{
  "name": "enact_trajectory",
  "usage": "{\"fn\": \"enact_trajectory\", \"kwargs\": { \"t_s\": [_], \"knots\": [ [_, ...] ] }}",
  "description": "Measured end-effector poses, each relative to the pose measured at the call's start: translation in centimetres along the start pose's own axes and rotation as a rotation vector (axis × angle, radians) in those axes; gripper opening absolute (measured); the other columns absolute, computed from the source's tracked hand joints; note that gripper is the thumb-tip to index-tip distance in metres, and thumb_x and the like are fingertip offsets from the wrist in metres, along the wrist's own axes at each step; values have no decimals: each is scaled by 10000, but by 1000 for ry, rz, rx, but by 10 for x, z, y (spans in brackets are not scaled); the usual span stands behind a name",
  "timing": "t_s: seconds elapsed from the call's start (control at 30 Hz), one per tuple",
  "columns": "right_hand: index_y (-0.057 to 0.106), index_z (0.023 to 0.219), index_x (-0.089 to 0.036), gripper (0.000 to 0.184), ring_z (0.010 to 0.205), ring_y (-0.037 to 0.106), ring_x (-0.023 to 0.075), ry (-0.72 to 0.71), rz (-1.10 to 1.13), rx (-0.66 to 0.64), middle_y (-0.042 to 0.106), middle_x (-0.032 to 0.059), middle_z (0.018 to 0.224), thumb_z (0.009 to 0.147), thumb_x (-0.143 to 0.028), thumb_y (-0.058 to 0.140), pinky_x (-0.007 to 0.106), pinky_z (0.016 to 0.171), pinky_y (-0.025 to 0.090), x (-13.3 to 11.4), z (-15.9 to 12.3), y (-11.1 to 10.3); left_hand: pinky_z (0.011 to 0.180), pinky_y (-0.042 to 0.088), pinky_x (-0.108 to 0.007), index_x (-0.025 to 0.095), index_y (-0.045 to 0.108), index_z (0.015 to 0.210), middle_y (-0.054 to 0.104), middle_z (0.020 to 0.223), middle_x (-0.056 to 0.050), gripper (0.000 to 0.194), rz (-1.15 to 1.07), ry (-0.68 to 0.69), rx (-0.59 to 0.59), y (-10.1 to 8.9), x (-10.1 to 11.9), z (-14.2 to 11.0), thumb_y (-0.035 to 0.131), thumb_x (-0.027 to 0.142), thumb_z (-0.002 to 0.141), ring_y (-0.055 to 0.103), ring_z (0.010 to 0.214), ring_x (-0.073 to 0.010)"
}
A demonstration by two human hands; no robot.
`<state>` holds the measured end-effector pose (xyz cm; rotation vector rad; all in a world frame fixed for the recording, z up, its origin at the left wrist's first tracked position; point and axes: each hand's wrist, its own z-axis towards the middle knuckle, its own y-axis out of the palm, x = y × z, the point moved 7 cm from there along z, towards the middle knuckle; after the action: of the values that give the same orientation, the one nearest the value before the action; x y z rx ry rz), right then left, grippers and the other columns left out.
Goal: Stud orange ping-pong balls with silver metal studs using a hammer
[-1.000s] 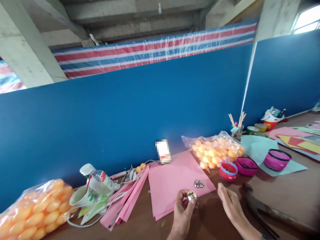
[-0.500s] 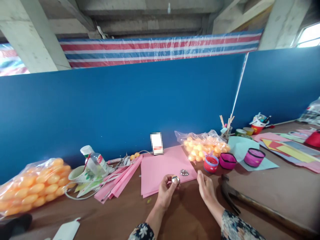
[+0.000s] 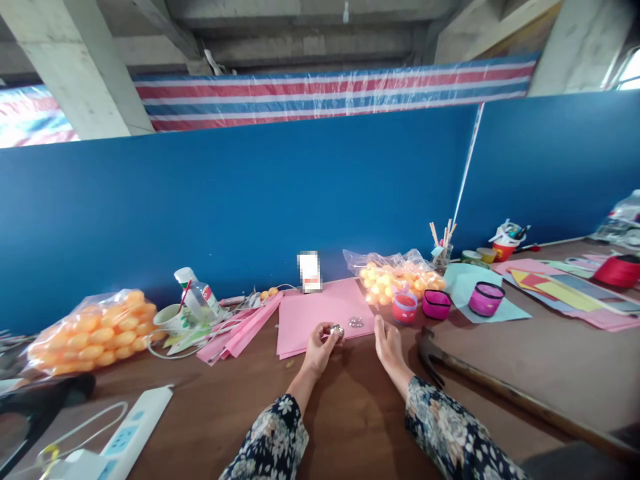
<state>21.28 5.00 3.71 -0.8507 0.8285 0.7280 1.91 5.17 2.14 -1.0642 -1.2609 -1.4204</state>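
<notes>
My left hand (image 3: 318,349) grips a small shiny silver ball (image 3: 337,331) between thumb and fingers, just over the front edge of the pink paper sheets (image 3: 317,313). A little cluster of silver beads (image 3: 356,322) lies on the paper, beyond the ball. To the right, my right hand (image 3: 389,343) holds nothing that I can see; its fingers are stretched out beside the paper's right corner. Whether its fingertips touch the paper I cannot tell. Near that hand stands a red round container (image 3: 405,308) with a pale purple rim.
A claw hammer (image 3: 480,373) lies at the right. Behind are a bag of orange balls (image 3: 390,277) and pink containers (image 3: 437,304). On the left sit another bag of orange balls (image 3: 100,333), pink strips (image 3: 250,327), a bottle (image 3: 200,297) and a power strip (image 3: 135,430).
The camera view has shifted, bringing both sleeves and the power strip into sight. My left hand keeps the silver ball, and my right hand remains stretched out at the paper's right side.
</notes>
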Motion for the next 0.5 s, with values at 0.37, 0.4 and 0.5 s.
{"fn": "enact_trajectory", "kwargs": {
  "t_s": [0.37,0.4,0.5],
  "knots": [
    [425,489,-195,505,454,374,130,30,11,-1,448,10,463,872,-475,252,253,454,224,5,-4,3,618,499,-262,125,574,881,627,799,-48,388,63,-26,33,0,1,-1,636,441,665,606,675,-143],
    [433,491,-196,506,454,376,131,38,15,-3,451,10,463,876,-469,250,252,450,223,5,-4,3,617,498,-261,128,574,877,627,793,-44,383,70,-30,41,0,2,-2,636,441,666,606,672,-143],
    [456,499,-201,510,452,388,133,50,35,-22,462,9,461,884,-458,241,252,447,233,2,-5,4,602,496,-260,131,575,884,629,777,-45,366,87,-37,72,-1,4,-3,633,427,678,604,674,-150]
  ]
}}
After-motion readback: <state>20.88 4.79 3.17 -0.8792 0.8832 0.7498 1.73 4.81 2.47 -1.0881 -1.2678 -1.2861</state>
